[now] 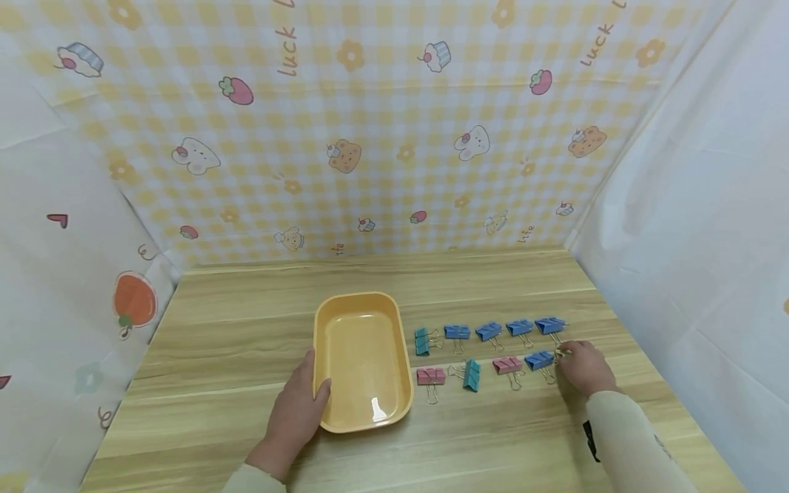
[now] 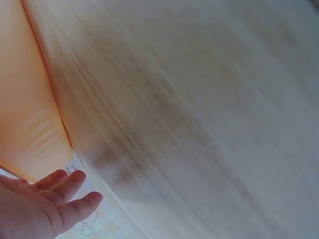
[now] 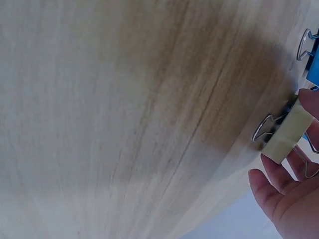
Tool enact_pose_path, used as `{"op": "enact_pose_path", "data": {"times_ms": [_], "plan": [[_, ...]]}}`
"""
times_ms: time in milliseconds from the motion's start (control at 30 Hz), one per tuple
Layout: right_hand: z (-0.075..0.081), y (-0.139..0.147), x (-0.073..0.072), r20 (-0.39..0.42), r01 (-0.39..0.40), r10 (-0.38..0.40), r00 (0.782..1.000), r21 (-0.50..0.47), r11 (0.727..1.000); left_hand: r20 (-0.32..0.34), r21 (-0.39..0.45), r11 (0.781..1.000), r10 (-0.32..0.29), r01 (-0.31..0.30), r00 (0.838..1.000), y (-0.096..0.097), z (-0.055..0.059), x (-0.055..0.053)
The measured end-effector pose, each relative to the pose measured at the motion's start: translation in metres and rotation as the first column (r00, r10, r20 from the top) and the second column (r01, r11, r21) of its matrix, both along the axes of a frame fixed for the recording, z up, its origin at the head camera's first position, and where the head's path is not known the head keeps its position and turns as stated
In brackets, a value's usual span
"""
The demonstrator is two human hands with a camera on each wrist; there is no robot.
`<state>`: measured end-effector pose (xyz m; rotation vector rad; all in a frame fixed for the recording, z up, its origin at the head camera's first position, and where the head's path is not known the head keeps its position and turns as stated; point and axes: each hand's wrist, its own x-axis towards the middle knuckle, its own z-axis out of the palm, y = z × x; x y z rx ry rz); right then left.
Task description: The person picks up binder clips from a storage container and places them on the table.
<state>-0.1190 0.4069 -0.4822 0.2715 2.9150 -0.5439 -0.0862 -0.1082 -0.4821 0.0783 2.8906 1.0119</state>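
Observation:
A yellow tray (image 1: 364, 366) stands on the wooden table, with nothing in it. At its left side my left hand (image 1: 296, 407) holds the wall, thumb over the rim and fingers along the outside; the left wrist view shows these fingers (image 2: 65, 191) fairly straight. My right hand (image 1: 585, 370) pinches a yellow binder clip (image 3: 289, 132) between thumb and fingers, at the right end of the clips. Just left of it lies a blue binder clip (image 1: 539, 360). Fingers partly cover the yellow clip in the head view.
Two rows of binder clips lie right of the tray: several blue ones (image 1: 489, 332), a pink one (image 1: 430, 376) and another pink (image 1: 507, 365), a teal one (image 1: 422, 342) and another teal (image 1: 471, 375). A checked cloth (image 1: 394, 137) hangs behind the table, white cloth (image 1: 696, 205) at the sides.

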Motion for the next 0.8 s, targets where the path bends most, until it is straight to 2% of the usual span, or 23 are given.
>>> {"op": "enact_pose_path", "data": {"times_ms": [267,800], "plan": [[0.0006,0.0026,-0.005,0.052,0.006,-0.006,0.999,-0.004,1.0,-0.003,0.004,1.0,-0.017,0.017,1.0,-0.0004,0.0013,0.0014],[0.0017,0.0036,-0.0044,0.014,-0.01,0.01,1.0,-0.016,1.0,-0.017,0.0,1.0,-0.012,0.012,1.0,0.0,0.0019,0.0017]]}}
